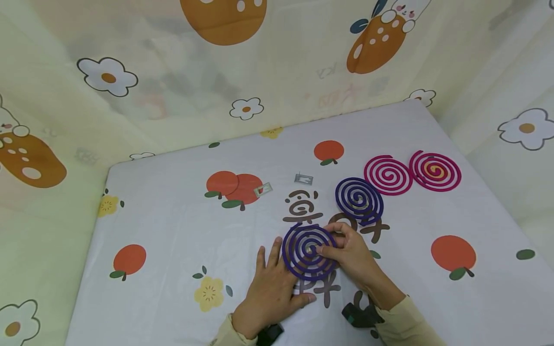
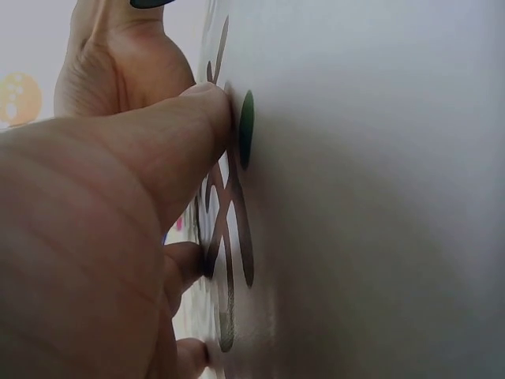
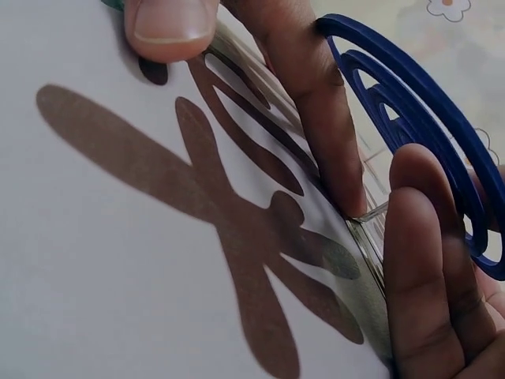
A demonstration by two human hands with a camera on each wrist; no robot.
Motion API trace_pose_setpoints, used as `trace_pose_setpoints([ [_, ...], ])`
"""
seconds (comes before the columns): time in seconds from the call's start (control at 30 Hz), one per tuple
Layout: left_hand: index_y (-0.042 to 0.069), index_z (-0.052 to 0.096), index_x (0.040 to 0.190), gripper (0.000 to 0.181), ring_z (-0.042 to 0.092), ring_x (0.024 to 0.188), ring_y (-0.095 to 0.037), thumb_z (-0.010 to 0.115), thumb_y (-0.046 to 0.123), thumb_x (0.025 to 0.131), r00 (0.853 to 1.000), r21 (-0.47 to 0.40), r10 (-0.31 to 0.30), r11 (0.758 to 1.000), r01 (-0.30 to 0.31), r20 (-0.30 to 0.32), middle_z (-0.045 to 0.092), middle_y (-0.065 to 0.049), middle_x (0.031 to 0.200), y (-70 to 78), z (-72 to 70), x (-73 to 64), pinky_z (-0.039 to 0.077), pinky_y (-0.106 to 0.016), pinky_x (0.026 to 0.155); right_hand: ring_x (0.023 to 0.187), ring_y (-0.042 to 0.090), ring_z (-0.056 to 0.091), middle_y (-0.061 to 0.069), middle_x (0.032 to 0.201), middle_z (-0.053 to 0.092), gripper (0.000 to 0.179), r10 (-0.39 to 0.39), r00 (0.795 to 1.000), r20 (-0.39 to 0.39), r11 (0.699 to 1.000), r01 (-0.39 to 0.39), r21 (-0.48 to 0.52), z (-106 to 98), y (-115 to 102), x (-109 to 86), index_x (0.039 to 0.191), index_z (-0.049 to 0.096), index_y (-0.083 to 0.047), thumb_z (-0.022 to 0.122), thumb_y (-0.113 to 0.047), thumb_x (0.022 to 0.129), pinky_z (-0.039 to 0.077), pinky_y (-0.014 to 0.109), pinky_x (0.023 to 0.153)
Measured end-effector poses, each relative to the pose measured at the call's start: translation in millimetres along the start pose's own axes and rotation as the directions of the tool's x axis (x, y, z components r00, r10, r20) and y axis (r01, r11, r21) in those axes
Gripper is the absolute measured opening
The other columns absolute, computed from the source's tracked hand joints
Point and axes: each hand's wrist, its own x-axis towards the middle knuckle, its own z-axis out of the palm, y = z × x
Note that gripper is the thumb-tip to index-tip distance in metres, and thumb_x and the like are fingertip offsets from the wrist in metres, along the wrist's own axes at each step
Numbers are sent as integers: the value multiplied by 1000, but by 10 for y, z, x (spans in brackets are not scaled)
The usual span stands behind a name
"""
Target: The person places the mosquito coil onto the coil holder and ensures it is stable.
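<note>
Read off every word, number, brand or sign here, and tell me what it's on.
Brown characters on the tablecloth: stylised, some partly covered; I can't read them surely.
Grey marks on the curtain: faint, reversed, perhaps "KY".
Reddish marks below those: too faint to read.
Held blue coil: no text visible.

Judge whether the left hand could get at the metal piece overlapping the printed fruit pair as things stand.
Probably yes: only tablecloth shows between the left hand and the metal piece, though some fingers appear beneath the blue coil that the right hand pinches and might need slipping free.
</note>
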Motion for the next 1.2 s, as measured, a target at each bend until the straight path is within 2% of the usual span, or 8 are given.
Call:
trace_pose_setpoints([
  [0.13, 25, 27, 167, 97, 16, 158, -42, 62, 72, 90, 1000, -5, 1, 1000, -1, 0, 22, -12, 173, -2, 3, 4, 25, -71, 117, 78, 20, 74, 24, 107, 75, 55, 8, 1000, 8, 1000, -8, 12, -14, -10, -12, 135, 42, 7, 74, 2, 91, 61, 29, 76],
  [0.37, 27, 22, 168, 97, 13, 159, -42, 61, 72, 91, 1000, 4, -7, 1000, 7, 23, 20, -9, 173, 9, -7, 13, 24, -70, 118, 94, 20, 74, 26, 112, 74, 54, -2, 1000, -8, 1000, 2, 9, -14, -7, -23, 136, 42, 6, 74, 1, 91, 61, 29, 80],
  [0.83, 28, 20, 168, 98, 13, 159, -41, 60, 72, 91, 999, 15, -16, 1000, 16, 35, 17, -9, 174, 13, -12, 19, 23, -69, 118, 98, 20, 73, 25, 112, 74, 56, 8, 1000, -22, 1000, -8, 16, 11, -15, 5, 136, 43, 6, 75, 1, 91, 60, 27, 81],
  [1.2, 27, 22, 168, 97, 14, 159, -42, 61, 72, 91, 1000, 6, -10, 1000, 10, 21, 20, -10, 174, 15, -17, 13, 24, -70, 118, 99, 23, 73, 26, 113, 74, 57, 21, 1000, -18, 1000, -21, 12, 11, -19, -8, 137, 42, 5, 75, 0, 90, 61, 30, 80],
])
